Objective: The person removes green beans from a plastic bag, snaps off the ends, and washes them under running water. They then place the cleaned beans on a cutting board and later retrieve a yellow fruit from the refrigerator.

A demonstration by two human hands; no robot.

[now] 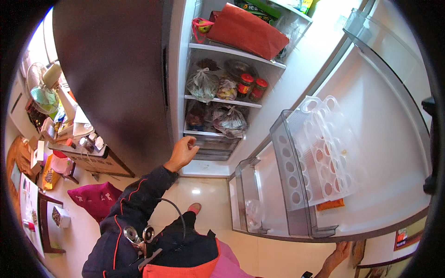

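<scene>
The refrigerator stands open before me, its door [379,125] swung out to the right. My left hand [183,152] is in front of the lower clear drawers [215,147], fingers loosely curled with nothing visible in them. At the door's outer bottom edge is my right hand [340,253]; its fingertips are hidden behind the door. Tied plastic bags [203,85] and two red-lidded jars [245,85] sit on the middle shelf. Below them lies another tied bag [231,120]. A red paper bag [248,31] rests on the shelf above.
A clear plastic egg tray [326,153] stands in the door bin [293,180]. Another door bin [243,194] holds a small plastic bag [253,212]. To the left are a closed dark door panel [114,80], a cluttered table [94,153], a fan [41,87] and a magenta cushion [95,199].
</scene>
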